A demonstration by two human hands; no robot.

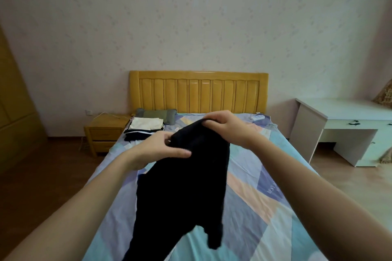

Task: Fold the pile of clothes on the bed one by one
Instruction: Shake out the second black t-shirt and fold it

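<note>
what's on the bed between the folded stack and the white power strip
In the head view, a green pillow by the folded stack, then bare patterned sheet up to the power strip.

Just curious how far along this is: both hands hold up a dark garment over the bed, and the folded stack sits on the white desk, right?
Not quite. The head view shows the folded stack on the bed near the pillow. Both the left hand and right hand do hold the dark garment.
</note>
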